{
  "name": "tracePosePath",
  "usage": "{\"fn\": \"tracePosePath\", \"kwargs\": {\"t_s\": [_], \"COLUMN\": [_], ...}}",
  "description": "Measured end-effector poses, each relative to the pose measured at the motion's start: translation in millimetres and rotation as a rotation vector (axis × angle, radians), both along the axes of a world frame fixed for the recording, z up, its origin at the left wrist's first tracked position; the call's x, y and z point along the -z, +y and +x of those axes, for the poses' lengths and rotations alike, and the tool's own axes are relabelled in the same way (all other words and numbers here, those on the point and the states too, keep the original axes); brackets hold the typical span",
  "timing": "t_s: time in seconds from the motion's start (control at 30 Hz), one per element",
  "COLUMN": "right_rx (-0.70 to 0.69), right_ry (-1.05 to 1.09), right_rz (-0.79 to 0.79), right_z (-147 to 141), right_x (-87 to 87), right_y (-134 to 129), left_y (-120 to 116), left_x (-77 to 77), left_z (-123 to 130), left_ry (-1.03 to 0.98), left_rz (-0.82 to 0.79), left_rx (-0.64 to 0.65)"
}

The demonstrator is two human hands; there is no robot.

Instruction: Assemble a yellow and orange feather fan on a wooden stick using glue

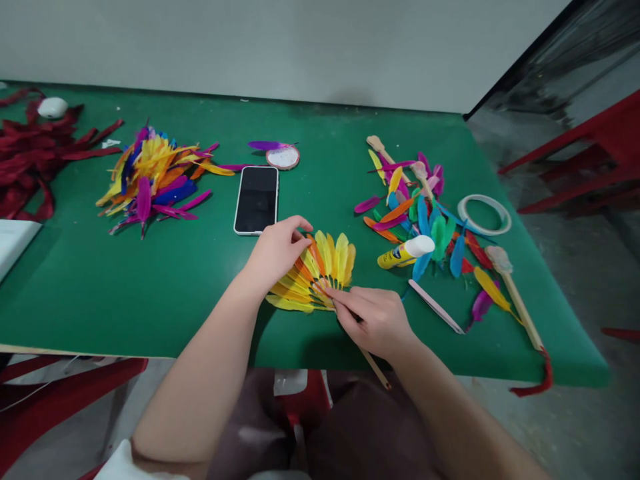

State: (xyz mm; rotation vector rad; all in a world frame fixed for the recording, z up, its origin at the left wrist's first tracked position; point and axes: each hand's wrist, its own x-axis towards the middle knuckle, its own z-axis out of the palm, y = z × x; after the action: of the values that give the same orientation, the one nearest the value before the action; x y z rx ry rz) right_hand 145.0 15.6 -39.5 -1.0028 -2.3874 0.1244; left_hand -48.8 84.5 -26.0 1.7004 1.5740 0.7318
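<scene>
A fan of yellow and orange feathers lies near the table's front edge, its feathers spread round a small pale centre. From it a thin wooden handle runs under my right hand and past the edge. My left hand is at the fan's upper left, thumb and forefinger closed on an orange feather; the other fingers are curled. My right hand presses its fingertips together at the fan's centre, gripping it where quills and handle meet. Its palm side is hidden. To the right lie a yellow glue stick and tweezers.
On the green table are a phone, a feather heap, a round white disc and dark red ribbons. At right sit loose coloured feathers, wooden sticks and a tape roll. Red chairs stand nearby.
</scene>
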Motion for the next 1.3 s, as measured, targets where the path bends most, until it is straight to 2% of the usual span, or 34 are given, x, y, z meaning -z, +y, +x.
{"fn": "tracePosePath", "kwargs": {"t_s": [0.23,0.67,1.3], "right_rx": [-0.005,-0.008,0.032], "right_ry": [0.003,-0.001,0.025], "right_rz": [0.016,0.05,0.025], "right_z": [0.0,1.0,-2.0], "right_x": [0.0,-4.6,0.1], "right_y": [-0.2,-5.9,-4.5], "left_y": [0.1,1.0,2.6], "left_x": [-0.5,-4.6,1.6], "left_z": [-0.1,3.8,8.5], "left_ry": [0.013,-0.018,-0.046], "left_rz": [0.018,-0.003,0.081], "left_rx": [0.024,-0.028,-0.017]}}
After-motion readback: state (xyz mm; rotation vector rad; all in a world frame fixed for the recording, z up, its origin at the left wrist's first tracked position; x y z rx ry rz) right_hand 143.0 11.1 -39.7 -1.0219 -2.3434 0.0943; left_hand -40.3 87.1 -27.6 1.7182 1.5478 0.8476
